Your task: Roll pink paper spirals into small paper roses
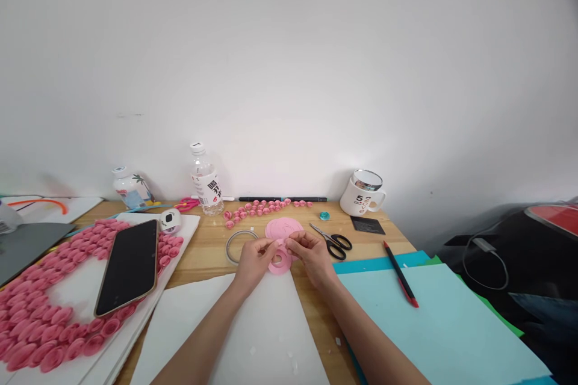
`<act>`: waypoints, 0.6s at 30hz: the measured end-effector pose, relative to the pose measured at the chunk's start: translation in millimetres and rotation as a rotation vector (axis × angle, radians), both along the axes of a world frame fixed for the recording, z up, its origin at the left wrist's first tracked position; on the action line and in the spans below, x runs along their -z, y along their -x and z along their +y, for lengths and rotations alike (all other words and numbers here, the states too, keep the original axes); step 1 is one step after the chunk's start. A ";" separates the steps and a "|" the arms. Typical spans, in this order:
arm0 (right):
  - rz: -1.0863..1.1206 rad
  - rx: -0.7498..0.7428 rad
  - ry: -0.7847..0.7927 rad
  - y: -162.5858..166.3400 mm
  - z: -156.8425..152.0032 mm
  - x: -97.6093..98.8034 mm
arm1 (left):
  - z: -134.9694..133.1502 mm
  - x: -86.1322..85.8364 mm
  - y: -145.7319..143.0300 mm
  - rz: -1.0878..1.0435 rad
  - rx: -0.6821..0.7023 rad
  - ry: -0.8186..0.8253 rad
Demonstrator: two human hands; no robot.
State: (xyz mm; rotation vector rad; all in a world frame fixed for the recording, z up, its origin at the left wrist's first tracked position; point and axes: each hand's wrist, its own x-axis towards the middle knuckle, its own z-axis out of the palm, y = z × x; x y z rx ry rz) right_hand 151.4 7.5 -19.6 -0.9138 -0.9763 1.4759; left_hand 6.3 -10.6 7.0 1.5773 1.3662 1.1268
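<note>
Between my two hands is a pink paper spiral, its curled strip hanging below the fingertips. My left hand pinches it from the left, and my right hand pinches its upper right edge. Just behind the hands lies a pile of pink paper circles, partly covered by my fingers. A grey ring-shaped roll rests left of my left hand. Black-handled scissors lie to the right of my right hand. Under my forearms is a white sheet with small scraps on it.
Small pink paper rolls line the back of the wooden table. At left, a phone lies on a board covered with pink paper flowers. A water bottle and a mug stand by the wall. A pen lies on pale blue paper.
</note>
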 end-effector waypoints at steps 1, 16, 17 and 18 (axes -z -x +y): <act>0.000 0.002 -0.008 0.1 0.1 0.5 | -0.2 -0.2 -0.2 0.001 -0.001 0.002; 0.051 0.004 0.041 0.8 1.4 4.5 | -0.2 -2.0 0.4 0.005 -0.008 0.000; 0.047 0.005 0.042 0.6 1.6 4.9 | -0.2 -1.9 0.4 0.007 -0.009 0.001; 0.040 0.007 0.041 0.4 1.7 4.8 | -0.1 -1.9 0.4 0.007 -0.011 0.003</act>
